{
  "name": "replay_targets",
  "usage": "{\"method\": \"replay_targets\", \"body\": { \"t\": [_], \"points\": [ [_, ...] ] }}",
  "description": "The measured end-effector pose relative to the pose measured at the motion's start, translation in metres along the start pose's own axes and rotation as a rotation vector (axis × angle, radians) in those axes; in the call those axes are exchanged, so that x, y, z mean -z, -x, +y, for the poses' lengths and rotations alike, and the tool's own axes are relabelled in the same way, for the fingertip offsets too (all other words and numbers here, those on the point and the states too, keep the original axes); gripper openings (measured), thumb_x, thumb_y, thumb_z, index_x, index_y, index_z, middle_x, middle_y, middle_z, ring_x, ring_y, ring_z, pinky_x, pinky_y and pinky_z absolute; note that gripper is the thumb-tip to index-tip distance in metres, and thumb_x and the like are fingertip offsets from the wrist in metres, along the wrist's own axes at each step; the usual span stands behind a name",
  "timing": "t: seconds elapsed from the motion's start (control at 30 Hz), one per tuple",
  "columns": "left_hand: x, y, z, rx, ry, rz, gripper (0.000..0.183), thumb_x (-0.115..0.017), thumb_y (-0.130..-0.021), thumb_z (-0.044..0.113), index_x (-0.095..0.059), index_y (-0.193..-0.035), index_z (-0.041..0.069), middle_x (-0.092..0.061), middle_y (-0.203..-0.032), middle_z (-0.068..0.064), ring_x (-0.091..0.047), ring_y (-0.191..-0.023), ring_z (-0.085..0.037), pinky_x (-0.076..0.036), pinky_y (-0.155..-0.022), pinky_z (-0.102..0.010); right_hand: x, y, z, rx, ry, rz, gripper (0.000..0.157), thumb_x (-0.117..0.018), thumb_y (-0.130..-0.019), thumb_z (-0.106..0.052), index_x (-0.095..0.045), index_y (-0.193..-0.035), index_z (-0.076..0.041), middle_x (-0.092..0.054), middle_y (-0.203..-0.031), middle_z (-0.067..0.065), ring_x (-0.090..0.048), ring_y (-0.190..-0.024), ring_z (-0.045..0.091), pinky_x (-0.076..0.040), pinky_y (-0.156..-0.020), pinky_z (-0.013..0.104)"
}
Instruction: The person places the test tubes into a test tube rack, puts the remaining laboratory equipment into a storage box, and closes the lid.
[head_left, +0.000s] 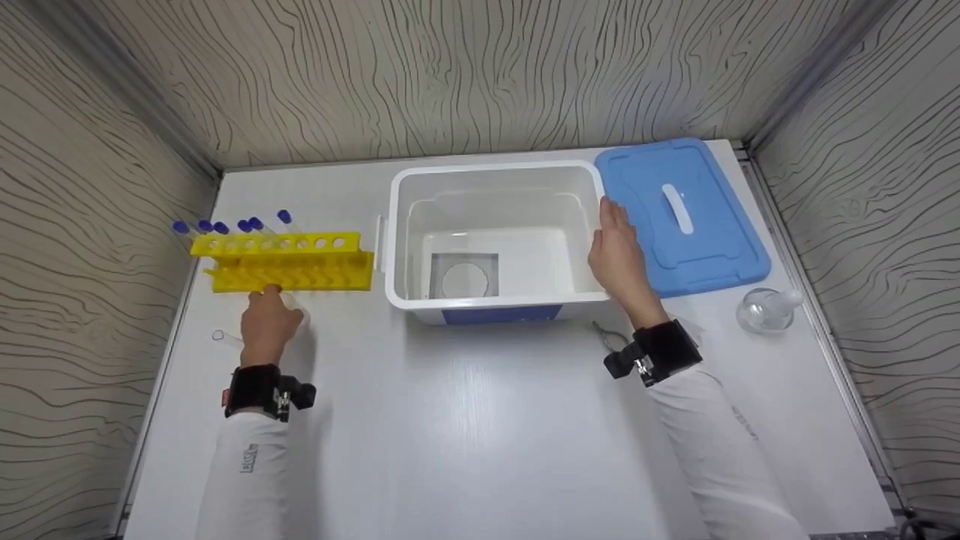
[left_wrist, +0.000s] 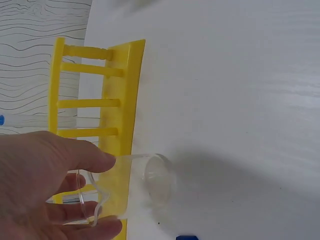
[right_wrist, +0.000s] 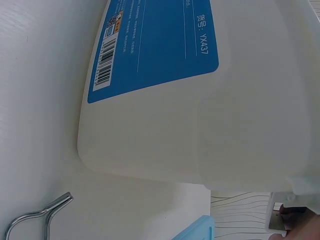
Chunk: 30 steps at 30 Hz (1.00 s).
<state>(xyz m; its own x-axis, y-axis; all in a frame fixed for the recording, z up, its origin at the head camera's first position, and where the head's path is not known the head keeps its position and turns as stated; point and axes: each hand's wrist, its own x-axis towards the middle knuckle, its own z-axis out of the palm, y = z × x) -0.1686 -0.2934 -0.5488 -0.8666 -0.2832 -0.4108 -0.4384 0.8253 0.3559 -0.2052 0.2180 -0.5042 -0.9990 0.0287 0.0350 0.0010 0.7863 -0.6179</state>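
My left hand point(head_left: 270, 324) grips a clear beaker point(left_wrist: 111, 185), its thumb on one side and curled fingers on the other. The beaker is tipped on its side in the left wrist view, beside the yellow test tube rack point(head_left: 292, 271). Several tubes with blue caps point(head_left: 284, 217) stand along the rack's back. My right hand point(head_left: 619, 259) rests at the right rim of an uncovered white box point(head_left: 495, 303), fingers extended along its side. In the right wrist view, part of that hand point(right_wrist: 300, 230) shows beside the box's side handle point(right_wrist: 272, 212).
The blue lid point(head_left: 712, 225) with its white handle lies right of the box. A clear rounded vessel point(head_left: 765, 311) is near the table's right edge. Metal wire tongs point(right_wrist: 40, 215) lie in front of the box. A clear tube point(head_left: 227, 339) lies left of my left hand.
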Motion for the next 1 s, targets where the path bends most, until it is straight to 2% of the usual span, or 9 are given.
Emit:
{"method": "replay_targets", "body": {
  "t": [0.23, 0.4, 0.67, 0.87, 1.0],
  "points": [
    [0.001, 0.013, 0.006, -0.04, 0.02, -0.012, 0.063, -0.058, -0.093, 0.02, -0.035, -0.146, -0.007, -0.039, -0.137, -0.037, -0.052, -0.105, -0.043, -0.05, -0.095, -0.053, -0.001, 0.0, 0.002, 0.004, -0.007, -0.004, 0.056, -0.034, -0.102, -0.001, -0.017, -0.153, 0.011, -0.019, -0.159, 0.035, -0.014, -0.151, 0.048, -0.012, -0.123, 0.063],
    [0.004, 0.021, 0.015, -0.049, 0.039, -0.006, 0.064, -0.06, -0.093, 0.022, -0.036, -0.146, -0.006, -0.04, -0.139, -0.036, -0.051, -0.106, -0.042, -0.05, -0.096, -0.053, -0.001, 0.0, 0.002, 0.01, 0.003, 0.015, 0.055, -0.035, -0.101, -0.001, -0.019, -0.153, 0.01, -0.023, -0.158, 0.035, -0.018, -0.15, 0.048, -0.014, -0.123, 0.062],
    [0.015, 0.039, 0.031, -0.102, 0.062, 0.069, 0.063, -0.062, -0.094, 0.024, -0.038, -0.146, -0.003, -0.046, -0.137, -0.033, -0.051, -0.103, -0.039, -0.05, -0.096, -0.053, -0.001, 0.0, 0.002, 0.033, 0.01, 0.03, 0.055, -0.036, -0.101, 0.0, -0.022, -0.152, 0.012, -0.025, -0.156, 0.037, -0.02, -0.149, 0.05, -0.016, -0.122, 0.063],
    [0.024, 0.053, 0.044, -0.142, 0.101, 0.111, 0.065, -0.065, -0.094, 0.022, -0.037, -0.149, 0.001, -0.044, -0.145, -0.03, -0.051, -0.106, -0.039, -0.049, -0.102, -0.055, -0.001, 0.0, 0.001, 0.028, 0.017, 0.029, 0.055, -0.037, -0.1, 0.0, -0.022, -0.152, 0.011, -0.026, -0.156, 0.037, -0.021, -0.148, 0.05, -0.018, -0.122, 0.063],
    [0.03, 0.062, 0.052, -0.177, 0.091, 0.138, 0.065, -0.065, -0.094, 0.024, -0.039, -0.149, 0.003, -0.044, -0.145, -0.03, -0.053, -0.105, -0.04, -0.051, -0.1, -0.055, -0.001, -0.001, 0.001, 0.026, 0.018, 0.03, 0.055, -0.037, -0.101, 0.0, -0.022, -0.152, 0.011, -0.026, -0.156, 0.036, -0.022, -0.148, 0.05, -0.019, -0.121, 0.063]
  ]
}}
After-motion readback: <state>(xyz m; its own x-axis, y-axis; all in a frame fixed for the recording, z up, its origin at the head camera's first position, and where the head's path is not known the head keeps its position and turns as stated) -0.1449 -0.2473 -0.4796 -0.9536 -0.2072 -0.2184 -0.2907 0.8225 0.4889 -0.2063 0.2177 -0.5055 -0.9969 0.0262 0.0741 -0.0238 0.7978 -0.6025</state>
